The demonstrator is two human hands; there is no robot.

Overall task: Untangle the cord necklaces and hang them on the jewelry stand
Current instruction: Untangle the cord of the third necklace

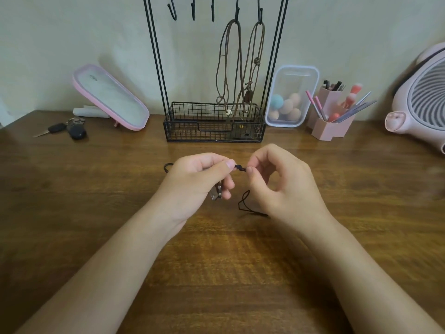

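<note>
Above the brown wooden tabletop [216, 249], the left hand [195, 182] and right hand [281, 186] each pinched the thin black cord necklace [240, 168] at a knot between them, fingers clamped on it. Its loose loop trailed onto the wood beneath the right hand. Two brown cord necklaces [237, 68] hung from hooks on the black wire jewelry stand [214, 126] behind.

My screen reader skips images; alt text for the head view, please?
A left hand and right hand pinch a knot in a black cord necklace above a wooden table. Behind, two brown cord necklaces hang on a black wire jewelry stand.
</note>
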